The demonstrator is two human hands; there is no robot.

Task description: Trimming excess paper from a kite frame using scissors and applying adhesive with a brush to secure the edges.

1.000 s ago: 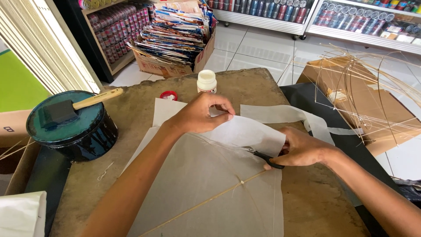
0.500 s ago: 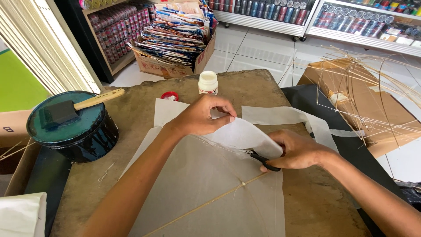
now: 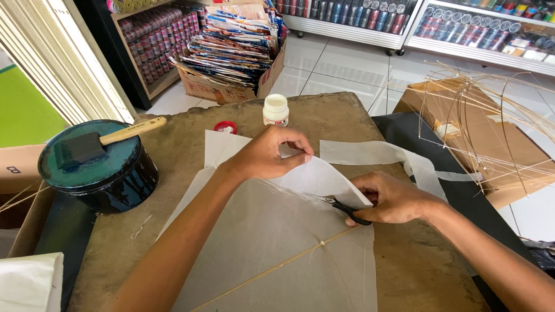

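Holding: my left hand (image 3: 272,153) pinches the white paper (image 3: 312,176), lifted; my right hand (image 3: 393,199) is closed on black scissors (image 3: 350,211).
Place: paper on the stone table (image 3: 191,144), just below the glue bottle (image 3: 276,110).
Risk: I think loose paper may tear crooked.
Axis: bamboo stick (image 3: 277,268) runs diagonally, toward the scissors.

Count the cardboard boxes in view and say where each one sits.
3. One cardboard box full of magazines stands on the floor past the table; one under the thin sticks at right; one at the left edge. More may be out of view.
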